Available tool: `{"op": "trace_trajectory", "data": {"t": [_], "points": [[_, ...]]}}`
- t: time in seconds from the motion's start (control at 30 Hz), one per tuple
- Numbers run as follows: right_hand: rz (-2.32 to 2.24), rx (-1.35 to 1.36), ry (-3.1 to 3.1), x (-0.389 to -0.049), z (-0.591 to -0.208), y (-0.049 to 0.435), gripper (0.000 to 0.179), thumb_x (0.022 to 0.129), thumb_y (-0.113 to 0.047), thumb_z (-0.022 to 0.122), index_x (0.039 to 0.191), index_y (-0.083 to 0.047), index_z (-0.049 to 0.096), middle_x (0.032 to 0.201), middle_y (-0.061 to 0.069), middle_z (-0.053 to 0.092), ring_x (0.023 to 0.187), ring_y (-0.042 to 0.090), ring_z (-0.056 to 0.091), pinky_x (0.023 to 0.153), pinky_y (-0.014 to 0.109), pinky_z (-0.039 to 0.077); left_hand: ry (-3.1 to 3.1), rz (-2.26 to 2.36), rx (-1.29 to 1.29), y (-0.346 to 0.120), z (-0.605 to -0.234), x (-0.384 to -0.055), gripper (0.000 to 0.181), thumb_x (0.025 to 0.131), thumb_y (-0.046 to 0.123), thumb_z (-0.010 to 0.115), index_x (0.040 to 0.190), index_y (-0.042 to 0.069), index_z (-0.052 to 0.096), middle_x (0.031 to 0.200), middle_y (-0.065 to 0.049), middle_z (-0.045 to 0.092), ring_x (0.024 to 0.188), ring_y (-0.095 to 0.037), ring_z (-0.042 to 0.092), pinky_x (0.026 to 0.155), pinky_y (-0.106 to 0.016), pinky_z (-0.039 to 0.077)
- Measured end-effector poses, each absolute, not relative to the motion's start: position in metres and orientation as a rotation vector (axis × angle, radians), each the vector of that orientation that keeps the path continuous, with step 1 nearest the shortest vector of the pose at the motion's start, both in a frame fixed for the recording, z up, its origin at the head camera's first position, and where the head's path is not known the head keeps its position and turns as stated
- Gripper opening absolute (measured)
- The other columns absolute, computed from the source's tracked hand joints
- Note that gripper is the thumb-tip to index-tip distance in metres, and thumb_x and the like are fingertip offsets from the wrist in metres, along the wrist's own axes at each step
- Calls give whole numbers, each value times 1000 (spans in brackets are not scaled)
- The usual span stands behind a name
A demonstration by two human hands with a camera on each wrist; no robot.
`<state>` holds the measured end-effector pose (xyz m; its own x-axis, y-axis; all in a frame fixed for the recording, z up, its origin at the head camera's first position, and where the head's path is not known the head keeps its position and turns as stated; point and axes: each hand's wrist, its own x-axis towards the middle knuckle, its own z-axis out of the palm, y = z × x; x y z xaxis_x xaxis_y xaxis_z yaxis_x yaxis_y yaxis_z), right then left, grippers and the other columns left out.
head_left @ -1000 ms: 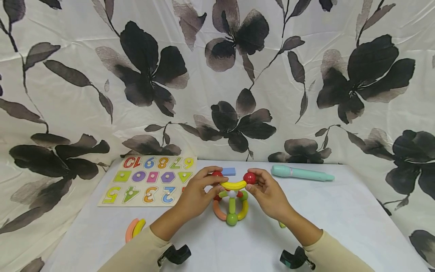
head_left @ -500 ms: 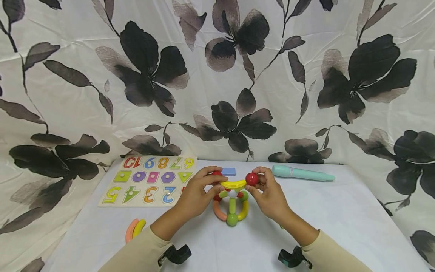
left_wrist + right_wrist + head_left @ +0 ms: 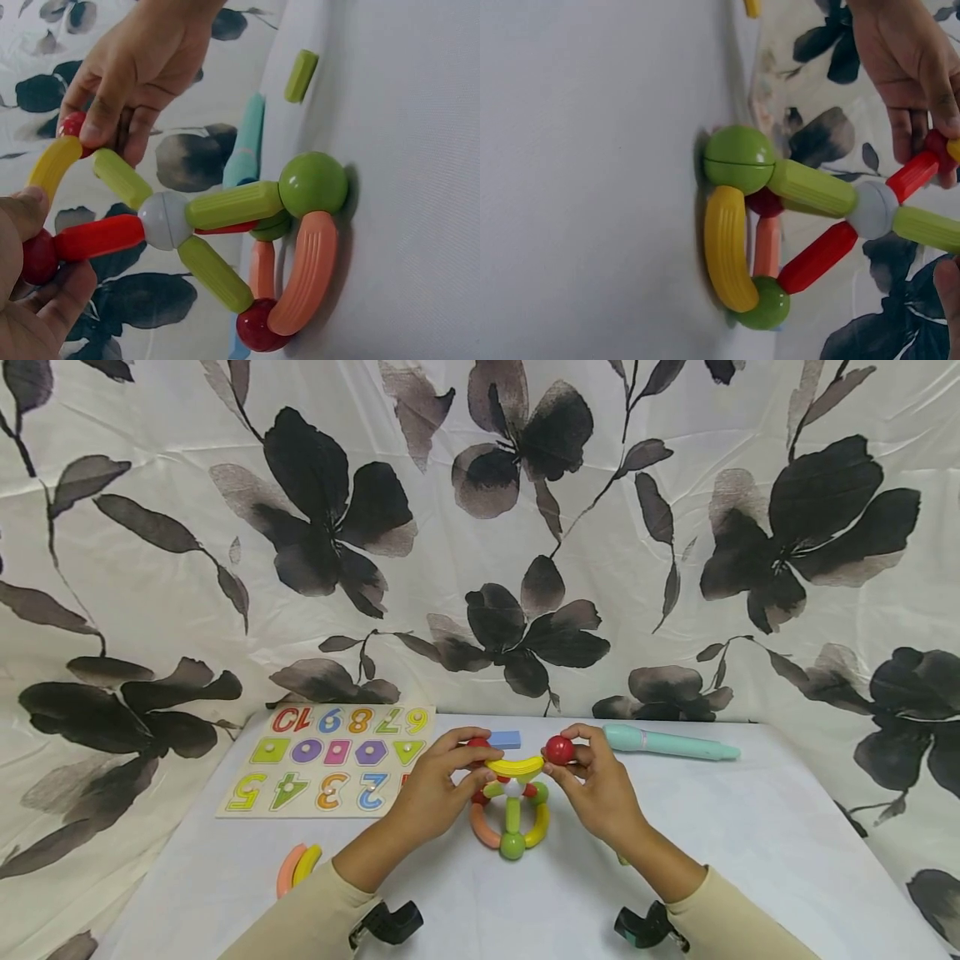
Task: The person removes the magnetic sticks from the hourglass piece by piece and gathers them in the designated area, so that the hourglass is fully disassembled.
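Observation:
A frame of coloured sticks and balls stands on the table, its green, red, salmon and yellow sticks meeting around a white ball. My left hand grips a red ball at the upper left of the frame, its thumb beside one end of a curved yellow stick. With thumb and fingers, my right hand pinches another red ball at the yellow stick's other end. Just below that ball, in the left wrist view, a green stick slants up from the white ball.
A number and shape puzzle board lies at the back left. Behind the hands is a blue block, with a mint-green pen-shaped object to its right. Curved salmon and yellow sticks lie front left; a loose green stick is right.
My right hand has shifted slightly right with its red ball, away from the yellow stick's end. My left hand and the frame have barely moved.

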<state>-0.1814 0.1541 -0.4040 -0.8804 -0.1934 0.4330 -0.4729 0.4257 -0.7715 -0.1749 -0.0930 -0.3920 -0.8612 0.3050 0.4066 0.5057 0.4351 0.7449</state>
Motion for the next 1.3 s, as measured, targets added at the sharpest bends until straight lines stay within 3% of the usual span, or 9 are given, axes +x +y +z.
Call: {"op": "trace_trajectory", "data": {"t": [0.2, 0.47, 0.7, 0.9, 1.03, 1.3], "points": [[1410, 444, -2484, -185, -398, 166, 60, 89, -7, 80, 138, -9, 46, 115, 13, 73, 96, 27, 73, 86, 38, 59, -2485, -1409, -700, -94, -392, -174, 31, 92, 9, 75, 122, 17, 76, 139, -2, 56, 104, -14, 67, 88, -23, 56], [1224, 312, -2562, -201, -403, 196, 50, 93, -17, 79, 135, -1, 57, 114, 13, 60, 101, 26, 59, 77, 24, 56, -2489, -1410, -701, -94, -391, -173, 33, 92, 9, 75, 125, 17, 75, 140, -1, 55, 103, -13, 67, 86, -22, 56], [1130, 242, -2655, -216, -415, 220, 47, 93, -14, 76, 134, 2, 58, 106, 14, 65, 98, 30, 62, 80, 40, 51, -2501, -1392, -721, -95, -391, -173, 34, 93, 11, 75, 126, 16, 74, 140, 1, 55, 103, -13, 67, 89, -31, 57], [1051, 219, -2732, -225, -428, 236, 45, 94, -15, 75, 132, 4, 59, 104, 16, 67, 99, 34, 63, 81, 45, 49, -2524, -1381, -738, -96, -389, -173, 37, 94, 11, 75, 130, 16, 72, 143, -1, 53, 104, -13, 66, 87, -23, 56], [1041, 200, -2780, -231, -435, 242, 45, 94, -15, 75, 131, 5, 59, 106, 17, 67, 100, 35, 63, 82, 46, 51, -2520, -1377, -767, -97, -390, -174, 35, 97, 13, 72, 132, 13, 70, 146, -5, 52, 105, -14, 66, 87, -26, 57], [1032, 147, -2877, -240, -446, 246, 46, 93, -13, 74, 131, 5, 59, 111, 19, 67, 102, 34, 61, 87, 49, 51, -2533, -1317, -766, -98, -390, -173, 33, 107, 8, 54, 138, 13, 64, 149, 1, 53, 138, -16, 49, 108, -33, 45]]}}
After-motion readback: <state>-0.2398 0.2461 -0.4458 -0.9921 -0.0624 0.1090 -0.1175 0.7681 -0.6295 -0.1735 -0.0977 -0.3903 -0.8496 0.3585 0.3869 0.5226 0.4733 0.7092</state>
